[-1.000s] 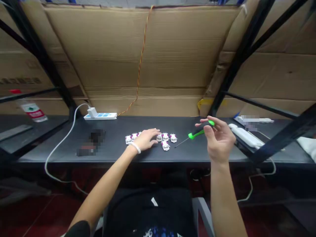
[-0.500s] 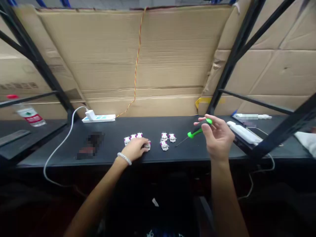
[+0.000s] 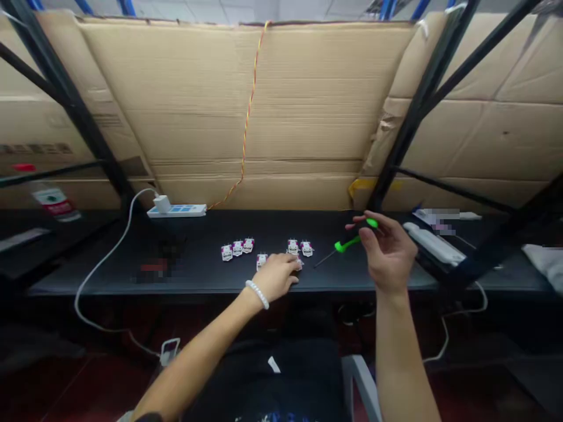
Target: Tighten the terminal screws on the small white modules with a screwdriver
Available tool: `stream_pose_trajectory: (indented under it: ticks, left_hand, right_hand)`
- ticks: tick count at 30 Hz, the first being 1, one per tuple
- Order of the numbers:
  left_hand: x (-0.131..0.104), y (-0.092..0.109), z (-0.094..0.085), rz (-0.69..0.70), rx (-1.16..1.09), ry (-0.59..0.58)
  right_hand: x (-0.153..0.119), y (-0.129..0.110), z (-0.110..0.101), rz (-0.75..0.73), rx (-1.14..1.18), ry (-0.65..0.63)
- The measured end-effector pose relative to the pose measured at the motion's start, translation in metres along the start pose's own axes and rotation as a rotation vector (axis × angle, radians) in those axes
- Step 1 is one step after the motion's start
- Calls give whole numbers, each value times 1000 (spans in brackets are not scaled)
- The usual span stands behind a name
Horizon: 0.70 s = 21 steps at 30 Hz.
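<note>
My right hand [image 3: 390, 249] holds a green and black screwdriver [image 3: 352, 242] above the dark table, its thin shaft pointing down to the left. My left hand [image 3: 277, 275], with a pale beaded bracelet at the wrist, reaches over the table, fingertips at a small white and purple part [image 3: 300, 264] that they partly cover. Whether the fingers grip it cannot be made out. Two similar parts [image 3: 307, 248] lie just behind it. Another part [image 3: 261, 261] sits left of my left hand, and three more [image 3: 237, 248] stand in a row further left.
On the dark table [image 3: 197, 275], a power strip [image 3: 176, 210] with a white plug lies at the back left. A bottle [image 3: 56, 200] stands at the far left. Black metal frame posts [image 3: 407, 117] rise on both sides, with a long white object [image 3: 433, 243] at the right.
My left hand has moved right, from the left group of parts to the right one, uncovering a part. My right hand still holds the screwdriver in nearly the same place.
</note>
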State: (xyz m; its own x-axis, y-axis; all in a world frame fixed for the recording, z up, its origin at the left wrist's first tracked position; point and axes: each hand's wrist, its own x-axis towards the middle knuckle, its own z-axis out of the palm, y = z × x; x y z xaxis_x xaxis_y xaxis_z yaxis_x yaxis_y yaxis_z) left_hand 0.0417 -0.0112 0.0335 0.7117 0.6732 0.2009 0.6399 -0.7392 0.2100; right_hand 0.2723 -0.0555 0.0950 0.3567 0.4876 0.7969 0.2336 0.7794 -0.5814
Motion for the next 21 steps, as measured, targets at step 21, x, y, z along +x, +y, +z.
stream_pose_trajectory:
  ticks: [21]
  left_hand:
    - [50,-55,-4,-140,-36,-28]
  right_hand:
    - [2,-2,-3,-29,1,5]
